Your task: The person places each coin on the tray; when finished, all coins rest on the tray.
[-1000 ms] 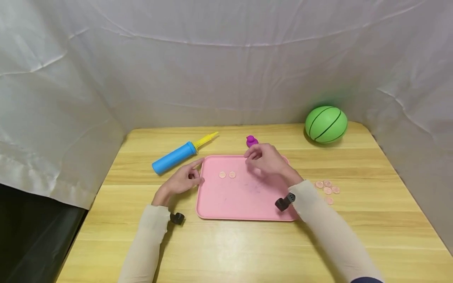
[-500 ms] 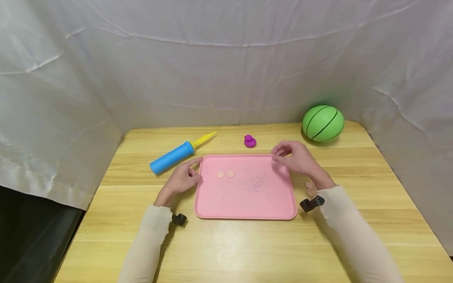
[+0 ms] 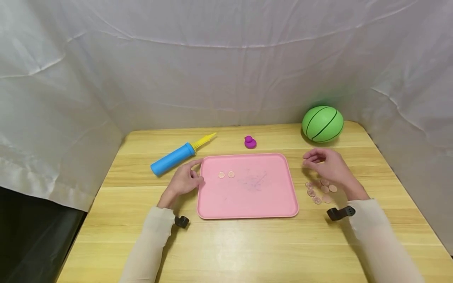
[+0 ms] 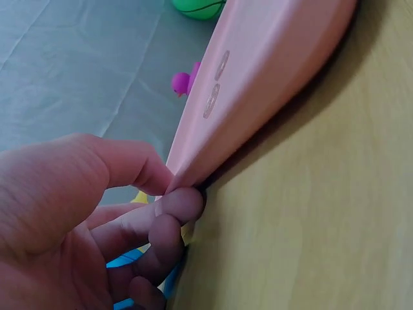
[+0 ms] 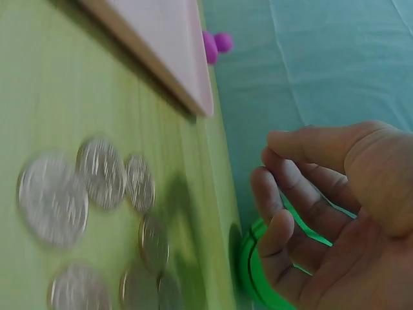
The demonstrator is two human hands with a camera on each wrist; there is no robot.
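Note:
A pink tray (image 3: 247,196) lies on the wooden table, with two coins (image 3: 226,174) side by side near its left end. At the tray's left corner my left hand (image 3: 183,179) pinches the rim between thumb and finger, as the left wrist view shows. My right hand (image 3: 329,165) hovers off the tray's right side, its fingers loosely bent and nothing between them. Below that hand several coins (image 3: 325,189) lie loose on the table. In the right wrist view they appear close up as slightly blurred coins (image 5: 53,199), apart from the fingertips.
A blue hand pump (image 3: 173,158) with a yellow nozzle lies left of the tray. Behind the tray sits a small purple rubber duck (image 3: 250,142). A green ball (image 3: 323,124) with black lines rests at the back right, near the grey cloth wall (image 3: 226,78).
My right hand has moved right, from above the tray, past its right edge, to the loose coins. My left hand stays at the tray's corner. The two coins lie where they were.

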